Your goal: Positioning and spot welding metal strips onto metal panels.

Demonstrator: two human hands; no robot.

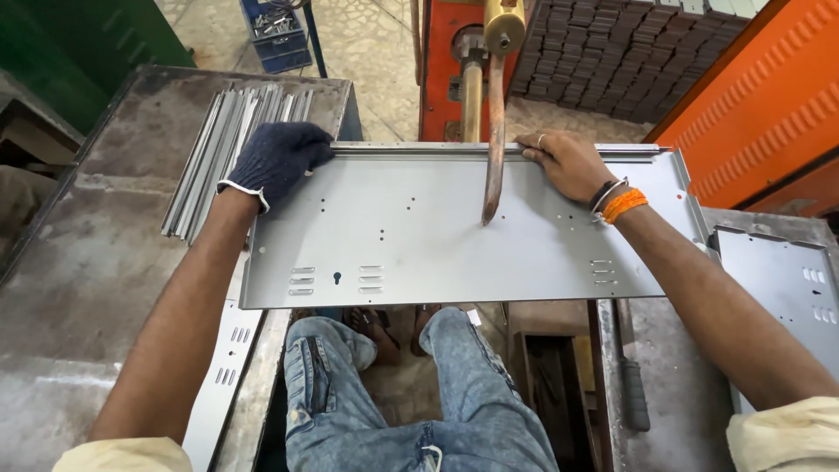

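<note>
L hand: dark knit glove w/ white cuff, palm down, fingers curled over far-left corner of the sheet-metal panel; pressing/gripping at the far edge, no gap betw. glove & metal.
R hand: bare, ring on one finger, black + orange bands at wrist; fingers spread flat on far edge of panel, right of centre. Thumb tucked; whether it hooks under the edge, can't tell.
Panel: grey, rectangular, lying flat across the gap betw. two benches, over the person's knees. Far edge folded up into a lip, right end also flanged. Small punched holes scattered mid-sheet; slot groups + a keyhole cut near the near-left edge, more slots near-right.
Electrode arm: copper-coloured, comes down from the orange machine, tip at panel surface betw. the two hands, closer to R hand. Contact vs. just above: can't tell.
Left bench: worn steel top; stack of long grey strips just beside L hand, touching panel's left end.
Right bench: another grey panel lying flat, near R forearm.
Background: stacked dark parts behind machine, blue crate on floor.
</note>
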